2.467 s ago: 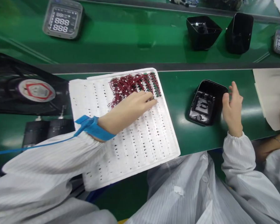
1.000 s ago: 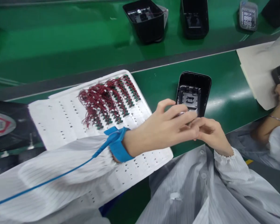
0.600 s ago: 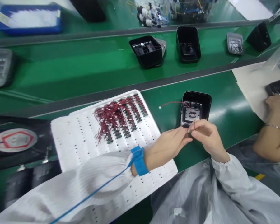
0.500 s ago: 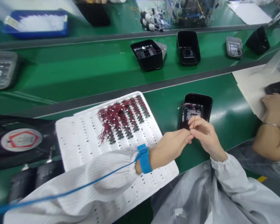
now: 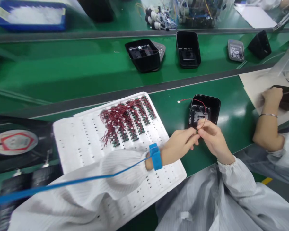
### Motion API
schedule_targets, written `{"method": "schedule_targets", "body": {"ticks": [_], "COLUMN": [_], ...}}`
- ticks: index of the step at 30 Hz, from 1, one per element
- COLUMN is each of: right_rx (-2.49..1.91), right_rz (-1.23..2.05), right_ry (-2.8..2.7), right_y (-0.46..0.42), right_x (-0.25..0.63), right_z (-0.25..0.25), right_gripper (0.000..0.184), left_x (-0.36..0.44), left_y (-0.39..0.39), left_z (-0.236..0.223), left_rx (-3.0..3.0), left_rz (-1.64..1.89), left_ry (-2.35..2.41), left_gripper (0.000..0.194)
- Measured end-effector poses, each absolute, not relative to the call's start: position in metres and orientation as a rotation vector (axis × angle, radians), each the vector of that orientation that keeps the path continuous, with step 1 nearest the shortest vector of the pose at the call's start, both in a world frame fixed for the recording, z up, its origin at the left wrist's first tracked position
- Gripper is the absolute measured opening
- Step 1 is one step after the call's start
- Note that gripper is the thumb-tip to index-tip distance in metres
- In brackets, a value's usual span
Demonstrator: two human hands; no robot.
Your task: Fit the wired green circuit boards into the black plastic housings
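Observation:
My left hand [image 5: 179,144], with a blue strap at the wrist, is closed, its fingertips pinching a small green circuit board [image 5: 197,131]. Meeting it fingertip to fingertip, my right hand [image 5: 214,138] is closed on the same board. From the board a twisted red wire [image 5: 201,102] arcs up and left, ending in a white plug [image 5: 179,101]. Just behind my hands a black plastic housing [image 5: 214,110] lies open side up on the green bench; my fingers hide its near edge. Under my left forearm is a white foam tray [image 5: 74,138] with rows of wired circuit boards [image 5: 127,120].
Beyond the bench edge, a green conveyor [image 5: 86,64] carries black housings [image 5: 188,49] and a display panel [image 5: 236,50]. A blue bin [image 5: 29,25] stands at the far left. At right, a co-worker's hand [image 5: 272,99] holds a dark part. Screwdrivers [image 5: 45,175] lie left.
The red wire and plug now stand up clear of the housing, and the green board shows between my fingertips. The conveyor's parts sit slightly further left; the co-worker's hand has shifted left.

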State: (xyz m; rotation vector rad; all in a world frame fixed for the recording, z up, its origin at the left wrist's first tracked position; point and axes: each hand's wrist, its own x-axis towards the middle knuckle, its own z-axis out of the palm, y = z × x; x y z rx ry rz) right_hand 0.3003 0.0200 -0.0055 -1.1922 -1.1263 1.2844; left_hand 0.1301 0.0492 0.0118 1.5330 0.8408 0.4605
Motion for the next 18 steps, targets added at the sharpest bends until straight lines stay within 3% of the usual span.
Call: {"method": "schedule_targets", "body": {"ticks": [7, 10, 18], "right_rx": [-1.472, -1.497, -1.699], "right_rz": [0.73, 0.544, 0.463], "right_ry": [-1.529, -1.659, -1.98], "right_y": [0.008, 0.003, 0.017], "right_x": [0.322, 0.329, 0.345], "right_z": [0.006, 0.009, 0.002], "right_gripper": [0.005, 0.01, 0.018], "left_x": [0.141, 0.146, 0.149], "left_y": [0.046, 0.049, 0.046], "left_z": [0.004, 0.004, 0.004], "left_rx": [1.105, 1.208, 2.396], "left_rz": [0.395, 0.357, -0.078], "left_ry": [0.725, 0.76, 0.911], "left_gripper": [0.025, 0.029, 0.022]}}
